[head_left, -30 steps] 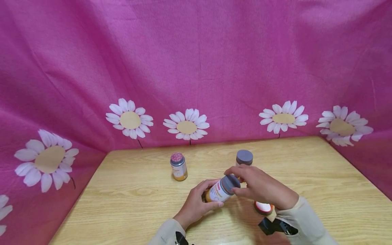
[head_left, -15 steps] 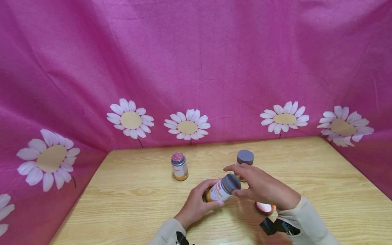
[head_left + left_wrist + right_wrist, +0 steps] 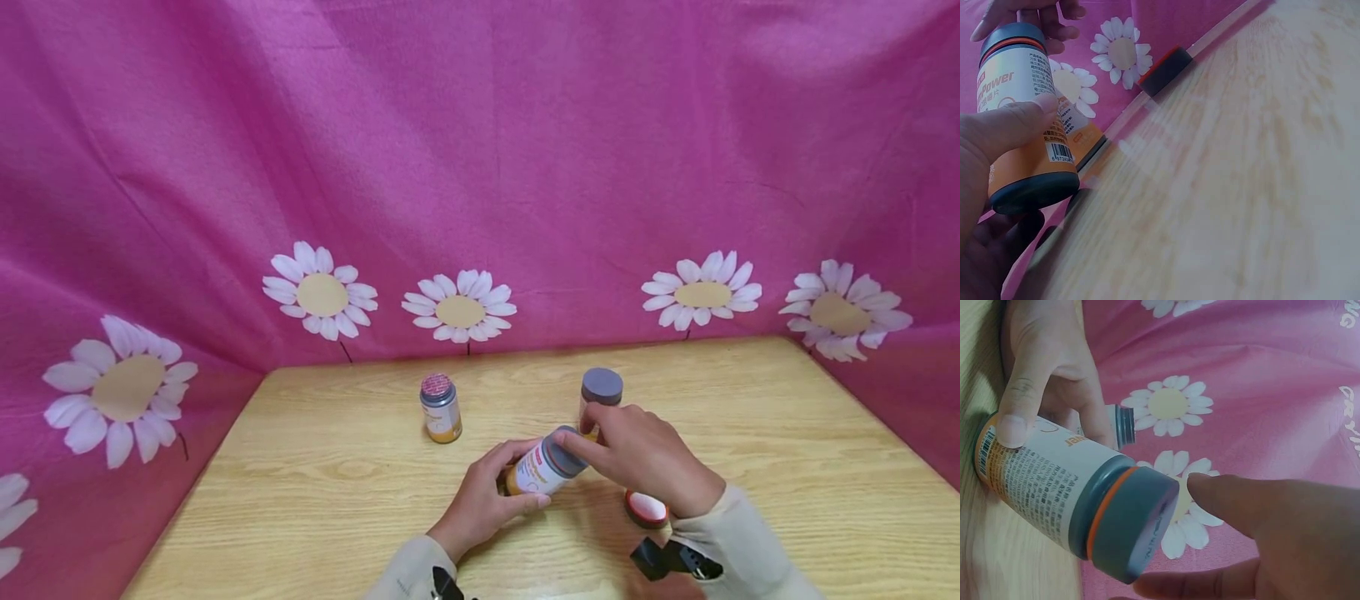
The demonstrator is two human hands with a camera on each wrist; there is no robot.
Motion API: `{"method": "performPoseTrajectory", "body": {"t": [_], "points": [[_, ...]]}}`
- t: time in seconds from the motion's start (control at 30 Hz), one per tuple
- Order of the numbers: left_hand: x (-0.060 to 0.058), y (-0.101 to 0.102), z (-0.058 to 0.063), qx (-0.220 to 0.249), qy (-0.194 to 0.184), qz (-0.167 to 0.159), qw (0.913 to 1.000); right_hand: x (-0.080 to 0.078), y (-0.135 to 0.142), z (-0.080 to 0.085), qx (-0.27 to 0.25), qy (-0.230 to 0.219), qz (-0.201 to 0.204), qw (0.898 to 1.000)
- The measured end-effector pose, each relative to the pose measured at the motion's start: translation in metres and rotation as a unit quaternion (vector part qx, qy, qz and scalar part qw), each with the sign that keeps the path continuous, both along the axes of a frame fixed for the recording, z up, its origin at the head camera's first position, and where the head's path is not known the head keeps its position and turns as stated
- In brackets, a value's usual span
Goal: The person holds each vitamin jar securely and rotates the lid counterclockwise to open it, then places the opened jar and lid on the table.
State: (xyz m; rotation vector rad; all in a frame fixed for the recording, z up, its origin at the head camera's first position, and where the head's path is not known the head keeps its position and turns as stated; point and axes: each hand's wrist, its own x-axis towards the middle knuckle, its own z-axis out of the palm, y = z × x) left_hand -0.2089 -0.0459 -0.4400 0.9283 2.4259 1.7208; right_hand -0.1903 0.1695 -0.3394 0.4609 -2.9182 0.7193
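My left hand grips a tilted pill bottle round its body, thumb across the white and orange label. In the left wrist view the bottle leans with its dark base low. My right hand is at its grey cap, thumb on one side and curled fingers on the other. The right wrist view shows an orange ring under the cap, with the right thumb and a finger at its rim. The right hand partly hides a second capped bottle behind it.
An uncapped bottle with a pink-red patterned top stands at the back left of the wooden table. A loose cap lies inside up by the right wrist. Pink cloth with daisies hangs behind and at both sides.
Half a second ago the right fingers were spread off the cap; now they are curled in at it, the thumb higher up. The left hand keeps its hold on the bottle in the same place.
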Motion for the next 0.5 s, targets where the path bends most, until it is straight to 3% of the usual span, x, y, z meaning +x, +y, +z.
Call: {"method": "performPoseTrajectory", "body": {"t": [0.1, 0.2, 0.5], "points": [[0.004, -0.001, 0.010, -0.001, -0.001, 0.000, 1.0000, 0.000, -0.001, -0.001, 0.004, 0.007, -0.008, 1.000], [0.004, -0.001, 0.010, -0.002, -0.004, -0.001, 1.0000, 0.000, -0.002, -0.002, 0.005, 0.003, -0.011, 1.000], [-0.012, 0.001, -0.022, -0.006, -0.009, 0.006, 0.9999, -0.002, -0.002, -0.004, -0.007, 0.011, 0.019, 1.000]]}}
